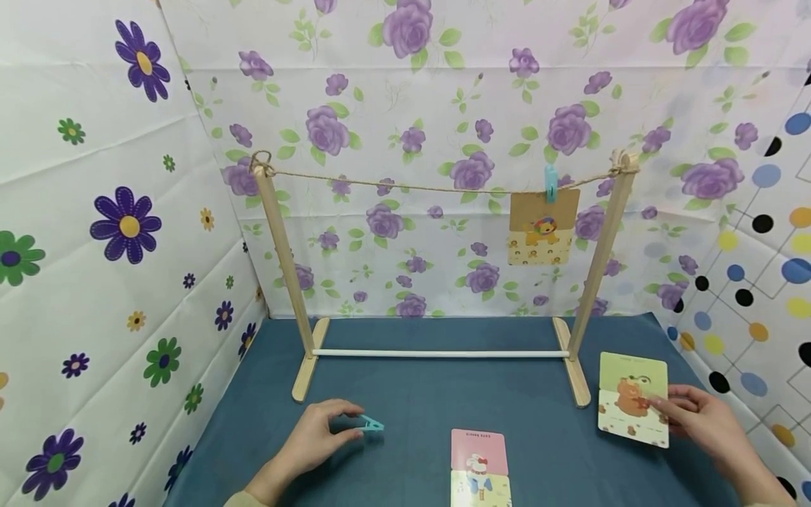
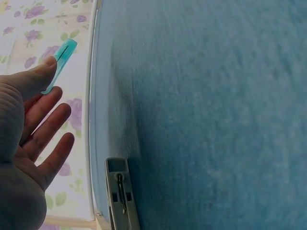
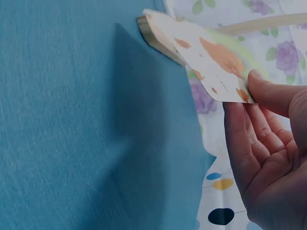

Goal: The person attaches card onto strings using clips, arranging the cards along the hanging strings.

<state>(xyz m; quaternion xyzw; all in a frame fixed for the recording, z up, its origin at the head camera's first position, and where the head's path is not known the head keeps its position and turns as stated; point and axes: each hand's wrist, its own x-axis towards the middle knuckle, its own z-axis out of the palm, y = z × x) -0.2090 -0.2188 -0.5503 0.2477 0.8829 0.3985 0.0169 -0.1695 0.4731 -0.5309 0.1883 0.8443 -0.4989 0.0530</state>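
My left hand [image 1: 319, 433] pinches a light-blue clothespin [image 1: 372, 424] between thumb and index finger, low over the blue tabletop. In the left wrist view the clothespin [image 2: 63, 61] points up and away from the thumb, and the other fingers are spread. My right hand [image 1: 706, 422] holds a green and cream bear card [image 1: 633, 399] by its right edge, thumb on the printed face. The right wrist view shows the card [image 3: 211, 57] tilted above the cloth, its shadow below. A pink card [image 1: 479, 465] with a white cartoon figure lies between the hands.
Behind stands a wooden frame [image 1: 598, 264] with a twine line [image 1: 405, 187] tied between its posts. A brown and yellow card [image 1: 541, 239] hangs near its right end from a light-blue clothespin [image 1: 550, 184]. A greyish clothespin [image 2: 122, 191] shows low in the left wrist view.
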